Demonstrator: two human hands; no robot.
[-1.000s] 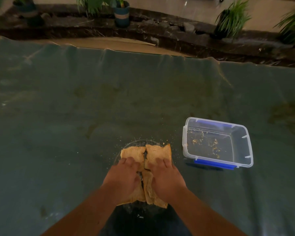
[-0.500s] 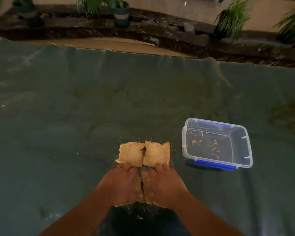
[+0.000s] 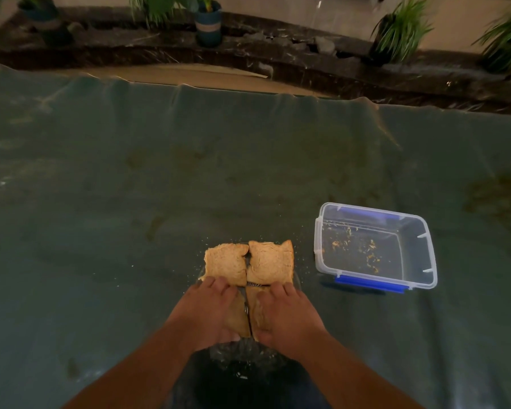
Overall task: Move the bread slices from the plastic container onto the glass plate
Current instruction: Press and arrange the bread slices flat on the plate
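Green cloth (image 3: 130,202) covers the table under both hands. Clear container (image 3: 375,249), blue latches, lies right of the right hand (image 3: 289,317); only crumbs inside. Glass plate (image 3: 298,281), mostly hidden, sits under the hands. Four tan bread slices (image 3: 226,264) on it: two just beyond the fingertips, two pressed flat beneath left hand (image 3: 207,314) and right, palms down, side by side, nothing gripped.

text: none legible — labels: none | brands, numbers, signs: none
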